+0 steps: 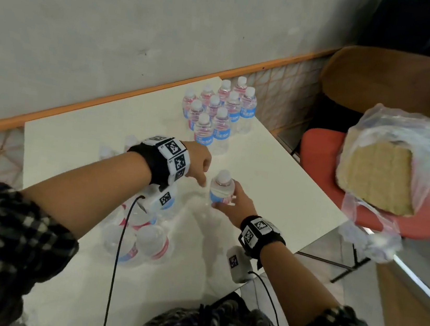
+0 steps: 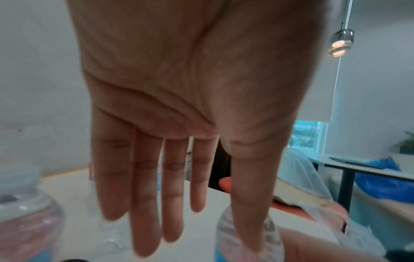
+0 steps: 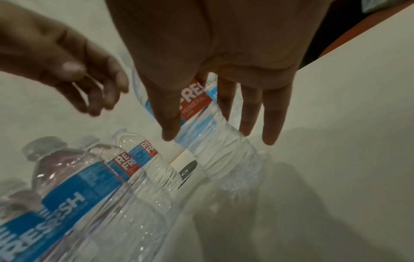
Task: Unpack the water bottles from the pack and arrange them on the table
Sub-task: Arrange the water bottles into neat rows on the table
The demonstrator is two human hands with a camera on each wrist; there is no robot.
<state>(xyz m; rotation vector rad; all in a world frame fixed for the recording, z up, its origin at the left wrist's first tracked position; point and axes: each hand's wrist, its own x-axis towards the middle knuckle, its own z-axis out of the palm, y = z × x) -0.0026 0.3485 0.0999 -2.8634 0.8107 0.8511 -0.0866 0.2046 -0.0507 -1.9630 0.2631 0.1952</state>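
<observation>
My right hand grips a small clear water bottle with a blue and red label, upright near the middle of the white table. In the right wrist view the thumb and fingers lie either side of that bottle. My left hand hovers just left of the bottle's cap, fingers straight in the left wrist view, holding nothing. The pack of bottles sits under my left forearm in loose clear wrap. Several bottles stand grouped at the far corner.
The table's right edge runs close to my right wrist. Beyond it stand a red chair and a plastic bag holding a tan block. An orange rail and grey wall border the far side.
</observation>
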